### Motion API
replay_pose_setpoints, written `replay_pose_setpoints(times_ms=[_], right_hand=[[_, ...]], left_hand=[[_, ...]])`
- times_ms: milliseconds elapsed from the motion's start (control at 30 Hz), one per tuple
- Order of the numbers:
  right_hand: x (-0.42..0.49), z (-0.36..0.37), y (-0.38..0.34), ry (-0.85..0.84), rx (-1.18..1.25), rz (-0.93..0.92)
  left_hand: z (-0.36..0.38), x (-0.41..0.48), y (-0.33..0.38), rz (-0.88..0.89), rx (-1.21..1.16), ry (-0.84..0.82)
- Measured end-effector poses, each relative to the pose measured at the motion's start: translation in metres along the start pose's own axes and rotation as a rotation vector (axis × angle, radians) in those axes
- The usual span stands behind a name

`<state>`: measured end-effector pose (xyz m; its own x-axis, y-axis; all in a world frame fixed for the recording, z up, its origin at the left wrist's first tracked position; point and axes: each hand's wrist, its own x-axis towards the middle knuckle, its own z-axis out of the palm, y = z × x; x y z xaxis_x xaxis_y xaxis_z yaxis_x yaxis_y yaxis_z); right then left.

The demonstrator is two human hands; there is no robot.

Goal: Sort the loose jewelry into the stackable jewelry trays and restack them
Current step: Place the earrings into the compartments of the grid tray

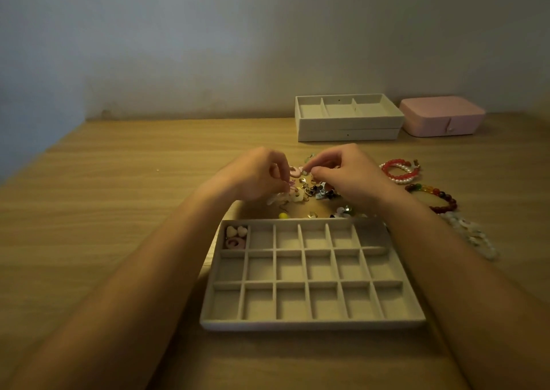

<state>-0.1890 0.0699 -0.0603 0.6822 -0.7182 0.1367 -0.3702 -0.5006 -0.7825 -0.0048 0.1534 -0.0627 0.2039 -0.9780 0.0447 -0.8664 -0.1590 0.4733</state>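
Near edge of the wooden table point(119, 211): a beige velvet grid tray point(312, 324) lies flat with the open side up. Its long axis goes left to right, and it has three rows of six compartments.
Grid tray contents: the far-left compartment of the far row holds two cream heart-shaped pieces point(236, 231) and, just before them, one pink swirl piece point(235, 243).
Behind the grid tray: a small yellow bead point(283, 215) is just beside the far rim. A loose pile of small mixed jewelry point(315, 191) lies under the hands.
Left hand point(256, 178): the fingers are curled, with the tips at the left edge of a pink ring-shaped piece point(296, 171).
Right hand point(348, 172): thumb and forefinger pinch the right edge of the same piece.
Pink ring-shaped piece: it is held above the pile between both hands, and its flat face is turned toward the camera. It is round, so I cannot tell a long axis.
Right of the hands: a red bead bracelet point(398, 170) touches a white pearl bracelet point(412, 167). Nearer lie a multicolour bead bracelet point(437, 199) and a clear-white bead bracelet point(473, 234).
Far, at the wall: two beige trays stacked point(348, 127). The top one shows three long compartments that run front to back.
Beside the stack, right: a closed pink jewelry box point(442, 115).
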Motion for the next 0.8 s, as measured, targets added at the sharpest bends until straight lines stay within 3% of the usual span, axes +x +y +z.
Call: replay_pose_setpoints(times_ms=[233, 433, 800], right_hand=[[-0.023, -0.003, -0.015, -0.008, 0.114, -0.064], [-0.042, 0.006, -0.031, -0.055, 0.393, -0.096], [-0.044, 0.007, -0.034, -0.075, 0.643, 0.004]], left_hand=[[-0.022, -0.042, 0.023, 0.015, -0.558, 0.221], [-0.014, -0.072, 0.038, -0.015, -0.869, 0.273], [-0.012, -0.087, 0.037, -0.008, -0.952, 0.289]])
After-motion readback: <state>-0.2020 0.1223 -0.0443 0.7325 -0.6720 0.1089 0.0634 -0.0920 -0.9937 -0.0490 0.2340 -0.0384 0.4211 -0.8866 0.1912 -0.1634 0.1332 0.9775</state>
